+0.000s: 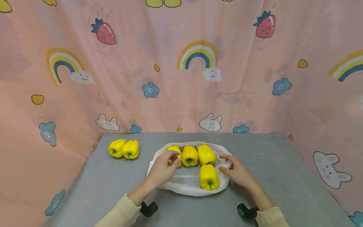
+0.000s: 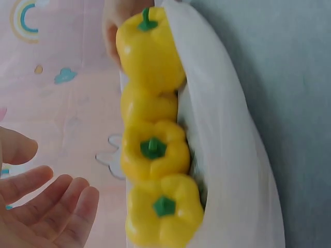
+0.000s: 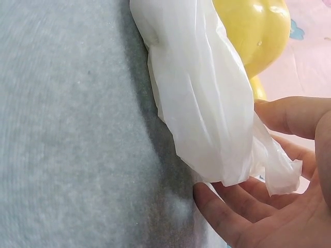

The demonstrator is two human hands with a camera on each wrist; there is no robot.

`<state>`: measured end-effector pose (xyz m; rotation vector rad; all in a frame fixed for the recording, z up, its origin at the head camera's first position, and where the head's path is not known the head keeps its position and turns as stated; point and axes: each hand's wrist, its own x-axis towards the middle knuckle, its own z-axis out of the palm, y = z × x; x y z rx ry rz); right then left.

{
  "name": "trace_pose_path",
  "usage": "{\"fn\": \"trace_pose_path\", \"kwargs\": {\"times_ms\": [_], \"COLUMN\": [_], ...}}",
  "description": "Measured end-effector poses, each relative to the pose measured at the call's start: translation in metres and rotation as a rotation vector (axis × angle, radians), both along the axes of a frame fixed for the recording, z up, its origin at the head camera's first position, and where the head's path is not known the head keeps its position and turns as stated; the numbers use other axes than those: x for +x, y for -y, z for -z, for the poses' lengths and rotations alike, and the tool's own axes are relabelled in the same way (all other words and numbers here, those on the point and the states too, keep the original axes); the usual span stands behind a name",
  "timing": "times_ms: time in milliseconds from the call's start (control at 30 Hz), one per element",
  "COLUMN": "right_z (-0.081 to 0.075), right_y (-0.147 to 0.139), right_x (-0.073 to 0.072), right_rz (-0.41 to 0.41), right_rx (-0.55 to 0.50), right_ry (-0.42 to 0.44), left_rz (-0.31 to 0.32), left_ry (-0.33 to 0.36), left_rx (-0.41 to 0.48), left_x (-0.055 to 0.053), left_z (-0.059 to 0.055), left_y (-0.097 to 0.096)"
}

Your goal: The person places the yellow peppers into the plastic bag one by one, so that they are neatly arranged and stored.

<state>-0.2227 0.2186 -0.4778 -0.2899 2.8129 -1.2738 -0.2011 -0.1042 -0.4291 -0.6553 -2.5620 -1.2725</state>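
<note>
A white plastic bag (image 1: 184,188) lies spread with its mouth facing up, several yellow bell peppers (image 1: 190,155) inside it. Over the leftmost pepper in the bag hovers my left hand (image 1: 163,167), hiding part of it. In the left wrist view its relaxed fingers (image 2: 72,214) hold nothing and the thumb stands apart from them. At the bag's right rim is my right hand (image 1: 238,170), beside the nearest bell pepper (image 1: 209,177). The right wrist view has its thumb and spread fingers (image 3: 227,214) around the bag's crumpled edge (image 3: 282,168), touching it loosely.
Two more yellow bell peppers (image 1: 131,149) sit side by side at the back left of the grey table (image 1: 263,154). A pink patterned curtain (image 1: 170,104) rises behind the table and along both sides. Black devices (image 1: 246,210) are worn at both wrists.
</note>
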Motion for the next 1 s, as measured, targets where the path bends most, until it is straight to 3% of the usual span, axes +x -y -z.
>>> {"fn": "trace_pose_path", "kwargs": {"times_ms": [200, 467, 1000], "right_z": [0.0, 0.002, 0.003], "right_y": [-0.001, -0.001, 0.0], "right_x": [-0.001, 0.0, 0.0], "right_rz": [-0.003, -0.004, 0.002], "right_rx": [-0.009, 0.003, 0.012], "right_ry": [-0.006, -0.02, -0.016], "left_rz": [-0.053, -0.159, -0.371], "left_ry": [-0.061, -0.084, -0.022], "left_rx": [0.035, 0.035, 0.079], "left_x": [-0.009, -0.016, -0.035], "left_z": [-0.002, -0.007, -0.001], "left_y": [0.02, 0.048, 0.107]}}
